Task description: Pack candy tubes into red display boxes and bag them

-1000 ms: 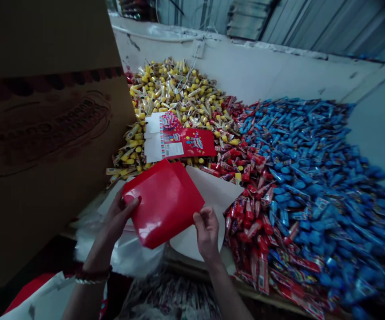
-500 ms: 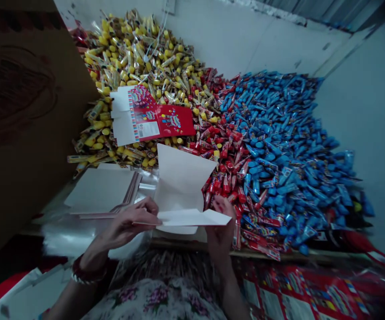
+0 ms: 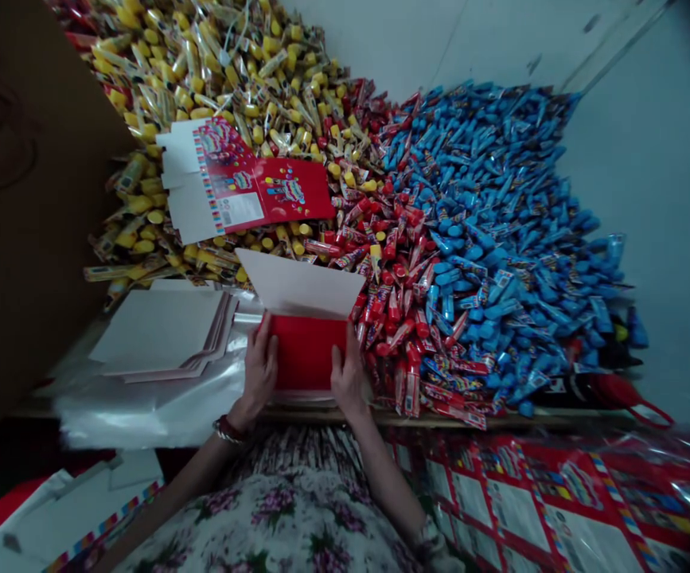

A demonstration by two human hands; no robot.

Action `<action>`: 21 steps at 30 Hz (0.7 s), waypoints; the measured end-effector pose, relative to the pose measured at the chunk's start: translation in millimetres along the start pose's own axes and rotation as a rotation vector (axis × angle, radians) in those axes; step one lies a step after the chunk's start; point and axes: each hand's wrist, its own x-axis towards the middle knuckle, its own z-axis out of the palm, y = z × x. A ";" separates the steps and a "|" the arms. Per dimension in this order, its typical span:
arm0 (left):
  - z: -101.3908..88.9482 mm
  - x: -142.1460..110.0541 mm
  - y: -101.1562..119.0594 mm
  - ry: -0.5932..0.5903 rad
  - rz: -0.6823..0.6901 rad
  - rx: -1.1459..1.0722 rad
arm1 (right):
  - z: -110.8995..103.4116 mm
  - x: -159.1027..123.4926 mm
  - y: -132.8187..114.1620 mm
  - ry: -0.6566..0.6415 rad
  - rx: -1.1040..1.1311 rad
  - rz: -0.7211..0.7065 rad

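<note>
In the head view a partly folded carton (image 3: 306, 354) lies at the table's front edge, a plain red panel facing up and a white flap standing at its back. My left hand (image 3: 259, 364) grips its left side, thumb on the red panel. My right hand (image 3: 348, 376) grips the right side the same way, with the fingers partly hidden behind the edge. Left of the carton sits a stack of flat white card blanks (image 3: 157, 330) on clear plastic film (image 3: 142, 418).
Heaped behind are yellow-capped packets (image 3: 249, 72), red packets (image 3: 395, 294) and blue packets (image 3: 488, 199). A printed carton blank (image 3: 297, 191) lies on the yellow heap. A large brown box (image 3: 16, 199) stands left. Wrapped printed cartons (image 3: 524, 509) lie lower right.
The white panel in my hands has been folded over, and a red face now shows on top. Both hands have moved to the carton's two sides. The camera view has shifted.
</note>
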 end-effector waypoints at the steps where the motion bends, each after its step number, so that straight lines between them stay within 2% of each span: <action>1: -3.3 0.1 -1.6 -0.043 0.002 0.049 | -1.7 3.4 -0.6 -0.056 -0.017 -0.024; 3: -10.1 -0.2 -2.1 -0.100 0.032 0.124 | -6.8 7.4 -5.4 -0.139 -0.087 -0.010; 6: -15.4 -2.2 -2.6 -0.136 0.103 0.206 | -16.0 8.8 -19.0 -0.248 -0.317 0.092; 11: -11.4 -5.4 -13.9 -0.161 0.173 0.262 | -27.9 9.7 -43.2 -0.407 -0.665 0.108; 14: -6.2 -4.6 -20.8 -0.143 0.215 0.271 | -30.4 14.2 -47.7 -0.444 -0.751 0.102; 21: 6.0 -2.4 -25.5 -0.110 0.345 0.328 | -30.3 32.7 -39.0 -0.598 -0.818 0.071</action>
